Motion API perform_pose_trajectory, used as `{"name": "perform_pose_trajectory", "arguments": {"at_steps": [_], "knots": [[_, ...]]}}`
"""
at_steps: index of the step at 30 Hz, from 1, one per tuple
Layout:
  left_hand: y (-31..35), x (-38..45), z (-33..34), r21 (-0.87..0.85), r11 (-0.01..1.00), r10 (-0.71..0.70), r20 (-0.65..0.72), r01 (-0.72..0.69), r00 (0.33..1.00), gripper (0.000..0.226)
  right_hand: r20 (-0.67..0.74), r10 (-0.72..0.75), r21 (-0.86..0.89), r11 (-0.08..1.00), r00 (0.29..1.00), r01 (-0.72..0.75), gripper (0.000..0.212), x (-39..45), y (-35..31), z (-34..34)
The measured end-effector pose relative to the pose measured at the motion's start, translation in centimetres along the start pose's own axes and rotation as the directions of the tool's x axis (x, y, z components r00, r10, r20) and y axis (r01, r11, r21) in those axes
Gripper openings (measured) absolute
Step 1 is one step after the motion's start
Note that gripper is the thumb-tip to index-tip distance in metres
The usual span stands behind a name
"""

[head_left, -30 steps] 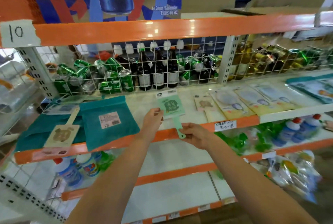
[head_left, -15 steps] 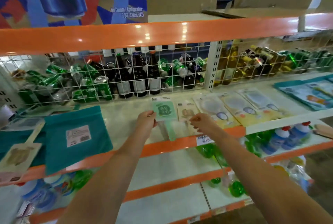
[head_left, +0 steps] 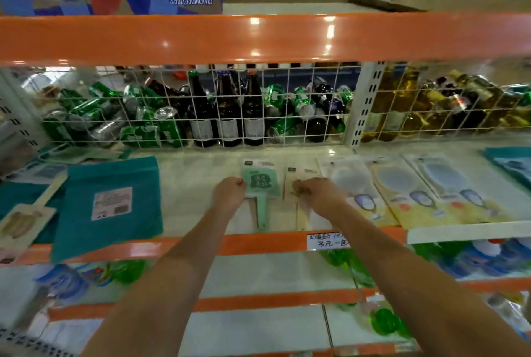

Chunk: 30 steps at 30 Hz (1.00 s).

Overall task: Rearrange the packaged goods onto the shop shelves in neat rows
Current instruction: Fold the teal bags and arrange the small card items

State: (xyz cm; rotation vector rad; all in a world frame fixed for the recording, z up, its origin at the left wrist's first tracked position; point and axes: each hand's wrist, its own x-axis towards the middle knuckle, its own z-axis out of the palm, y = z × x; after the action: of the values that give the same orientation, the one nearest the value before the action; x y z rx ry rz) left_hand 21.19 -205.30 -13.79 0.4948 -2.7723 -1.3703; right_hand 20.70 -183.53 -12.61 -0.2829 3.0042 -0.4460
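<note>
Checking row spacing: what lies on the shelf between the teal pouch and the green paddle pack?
In the head view, only bare shelf separates the teal pouch from the green paddle pack.

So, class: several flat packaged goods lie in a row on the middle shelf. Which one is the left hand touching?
The green fan-shaped pack, leftmost in that row: the left hand is at its left edge. The right hand rests on the beige pack beside it.

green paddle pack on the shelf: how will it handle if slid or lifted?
The green paddle pack lies flat on the shelf, so it probably slides and won't roll. It looks thin, so likely light, and may flex if lifted by its narrow handle end. The glossy wrap may be slippery; the left hand touches its edge.
</note>
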Motion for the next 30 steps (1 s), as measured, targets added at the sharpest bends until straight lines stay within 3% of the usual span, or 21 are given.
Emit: {"name": "perform_pose_trajectory", "arguments": {"at_steps": [5, 22, 30], "knots": [[0.3, -0.4, 0.0, 0.247, 0.965, 0.088, 0.012, -0.088, 0.996, 0.033, -0.005, -0.071, 0.029, 0.997, 0.997, 0.071, 0.03, 0.1, -0.4, 0.0], [0.3, -1.2, 0.7, 0.565, 0.819, 0.119, 0.005, -0.101, 0.993, 0.026, -0.028, -0.069, 0.097, 0.993, 0.997, 0.071, 0.037, -0.1, -0.7, 1.3], [0.5, -1.5, -0.4, 0.636, 0.758, 0.148, 0.048, -0.145, 0.988, 0.033, -0.004, -0.049, -0.084, 0.995, 0.999, 0.048, 0.026, 0.6, -1.9, 0.1]]}}
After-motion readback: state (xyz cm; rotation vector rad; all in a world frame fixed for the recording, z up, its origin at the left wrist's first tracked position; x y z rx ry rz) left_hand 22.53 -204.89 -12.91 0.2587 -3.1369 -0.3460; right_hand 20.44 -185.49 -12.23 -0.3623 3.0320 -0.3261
